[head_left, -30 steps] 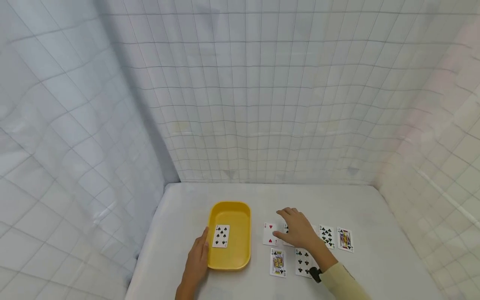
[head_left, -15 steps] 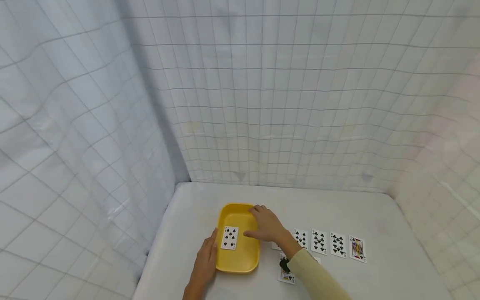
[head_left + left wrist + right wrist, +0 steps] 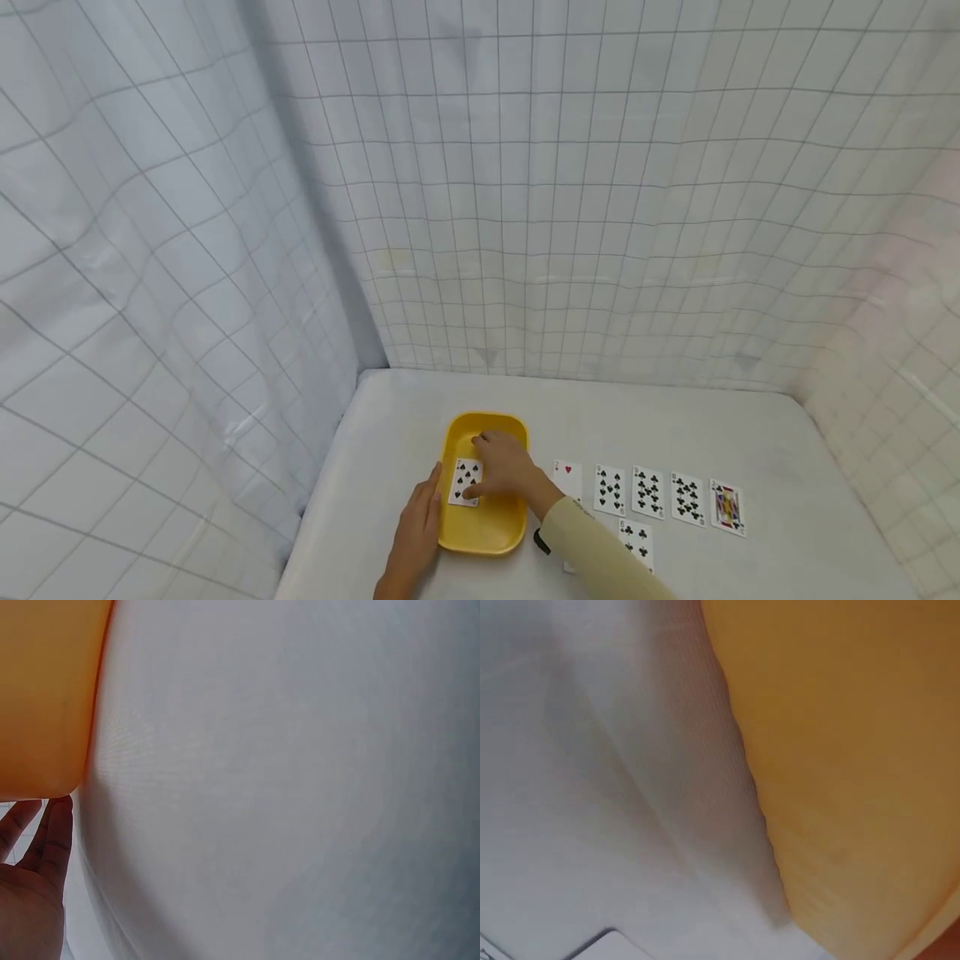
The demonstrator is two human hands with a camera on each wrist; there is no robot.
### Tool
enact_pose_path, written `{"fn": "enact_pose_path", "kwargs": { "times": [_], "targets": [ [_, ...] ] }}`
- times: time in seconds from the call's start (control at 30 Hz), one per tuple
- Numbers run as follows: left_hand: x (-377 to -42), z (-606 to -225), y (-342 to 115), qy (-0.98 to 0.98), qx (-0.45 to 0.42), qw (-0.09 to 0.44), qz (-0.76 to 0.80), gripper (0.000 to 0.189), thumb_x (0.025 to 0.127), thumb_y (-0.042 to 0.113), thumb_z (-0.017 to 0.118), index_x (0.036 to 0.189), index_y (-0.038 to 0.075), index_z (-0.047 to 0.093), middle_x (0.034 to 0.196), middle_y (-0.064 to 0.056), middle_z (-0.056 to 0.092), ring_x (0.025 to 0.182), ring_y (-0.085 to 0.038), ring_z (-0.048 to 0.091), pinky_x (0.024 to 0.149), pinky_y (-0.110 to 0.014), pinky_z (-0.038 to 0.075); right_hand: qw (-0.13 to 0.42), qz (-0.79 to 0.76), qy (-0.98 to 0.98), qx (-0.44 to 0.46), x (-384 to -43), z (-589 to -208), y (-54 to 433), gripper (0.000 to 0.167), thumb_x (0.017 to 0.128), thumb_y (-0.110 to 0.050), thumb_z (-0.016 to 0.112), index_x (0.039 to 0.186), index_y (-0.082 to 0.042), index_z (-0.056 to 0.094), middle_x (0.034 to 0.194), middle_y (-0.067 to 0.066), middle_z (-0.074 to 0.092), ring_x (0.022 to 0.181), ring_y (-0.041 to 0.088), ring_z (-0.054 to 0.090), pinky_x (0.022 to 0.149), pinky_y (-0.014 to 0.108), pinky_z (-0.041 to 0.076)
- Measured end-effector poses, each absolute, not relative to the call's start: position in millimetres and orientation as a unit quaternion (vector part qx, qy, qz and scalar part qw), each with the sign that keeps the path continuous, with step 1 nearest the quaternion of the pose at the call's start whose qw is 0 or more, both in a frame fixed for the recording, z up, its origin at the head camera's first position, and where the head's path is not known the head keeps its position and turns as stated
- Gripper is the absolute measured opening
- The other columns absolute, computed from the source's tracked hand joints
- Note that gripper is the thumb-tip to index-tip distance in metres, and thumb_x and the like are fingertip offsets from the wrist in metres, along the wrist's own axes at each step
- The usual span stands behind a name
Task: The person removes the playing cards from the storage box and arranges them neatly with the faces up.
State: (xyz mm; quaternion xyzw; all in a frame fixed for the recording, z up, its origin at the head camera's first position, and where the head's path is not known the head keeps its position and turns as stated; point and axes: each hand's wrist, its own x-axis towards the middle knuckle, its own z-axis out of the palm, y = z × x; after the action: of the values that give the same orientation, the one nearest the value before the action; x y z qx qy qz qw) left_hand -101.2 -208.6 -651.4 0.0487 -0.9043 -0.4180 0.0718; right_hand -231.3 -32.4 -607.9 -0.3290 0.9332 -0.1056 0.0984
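Observation:
A yellow tray (image 3: 480,540) stands on the white table, and a spade playing card (image 3: 466,477) lies face up inside at its left. Along the tray's left side rests my left hand (image 3: 417,527), fingers straight; in the left wrist view the fingertips (image 3: 60,806) meet the tray's wall. My right hand (image 3: 510,471) reaches over the right rim into the tray. Its thumb overlaps the card's lower right edge, while the other fingers lie beyond the card's far edge, spread apart from the thumb. The right wrist view shows just the tray's outer wall (image 3: 840,765) and table.
Right of the tray runs a row of face-up cards: a heart card (image 3: 567,475), a spade card (image 3: 609,490), two club cards (image 3: 648,492) and a face card (image 3: 727,507). Nearer me lies another club card (image 3: 637,543). My right sleeve (image 3: 592,550) partly hides cards. White gridded sheeting (image 3: 525,250) surrounds the table.
My right hand has moved left from over the row of cards, across the tray's right rim, to the spade card inside. My left hand stays at the tray's side. The head view has shifted slightly.

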Motion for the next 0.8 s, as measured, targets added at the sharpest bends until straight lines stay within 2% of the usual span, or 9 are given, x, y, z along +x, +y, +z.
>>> {"fn": "enact_pose_path", "kwargs": {
  "times": [0.2, 0.37, 0.67, 0.8],
  "targets": [
    [-100, -652, -204, -0.903, 0.044, 0.067, -0.423, 0.049, 0.114, 0.029, 0.038, 0.162, 0.025, 0.035, 0.139, -0.007, 0.06, 0.132, -0.03, 0.058, 0.113, -0.053, 0.046, 0.104, -0.066, 0.935, -0.332, -223, -614, -39, 0.104, 0.069, -0.079, 0.076, 0.145, -0.011, 0.055, 0.147, 0.008, 0.056, 0.133, 0.028, 0.054, 0.115, 0.042, 0.046],
    [-99, -653, -202, -0.903, 0.046, 0.065, -0.422, 0.049, 0.114, 0.029, 0.038, 0.162, 0.026, 0.034, 0.139, -0.007, 0.059, 0.132, -0.029, 0.058, 0.112, -0.053, 0.047, 0.102, -0.053, 0.939, -0.324, -217, -621, -42, 0.108, 0.065, -0.082, 0.077, 0.144, -0.011, 0.055, 0.146, 0.008, 0.055, 0.134, 0.028, 0.052, 0.118, 0.044, 0.043],
    [-97, -651, -205, -0.905, 0.042, 0.073, -0.418, 0.049, 0.113, 0.026, 0.04, 0.162, 0.024, 0.035, 0.136, -0.007, 0.061, 0.129, -0.027, 0.06, 0.11, -0.052, 0.048, 0.083, -0.051, 0.941, -0.324, -215, -627, -47, 0.092, 0.069, -0.076, 0.079, 0.134, -0.013, 0.063, 0.138, 0.006, 0.058, 0.124, 0.025, 0.055, 0.114, 0.044, 0.046],
    [-98, -649, -207, -0.908, 0.048, 0.069, -0.411, 0.049, 0.113, 0.026, 0.039, 0.163, 0.025, 0.034, 0.136, -0.007, 0.06, 0.127, -0.027, 0.061, 0.11, -0.052, 0.049, 0.083, -0.054, 0.941, -0.322, -215, -628, -51, 0.089, 0.07, -0.074, 0.08, 0.134, -0.013, 0.063, 0.136, 0.004, 0.059, 0.122, 0.023, 0.055, 0.112, 0.043, 0.046]
  ]
}}
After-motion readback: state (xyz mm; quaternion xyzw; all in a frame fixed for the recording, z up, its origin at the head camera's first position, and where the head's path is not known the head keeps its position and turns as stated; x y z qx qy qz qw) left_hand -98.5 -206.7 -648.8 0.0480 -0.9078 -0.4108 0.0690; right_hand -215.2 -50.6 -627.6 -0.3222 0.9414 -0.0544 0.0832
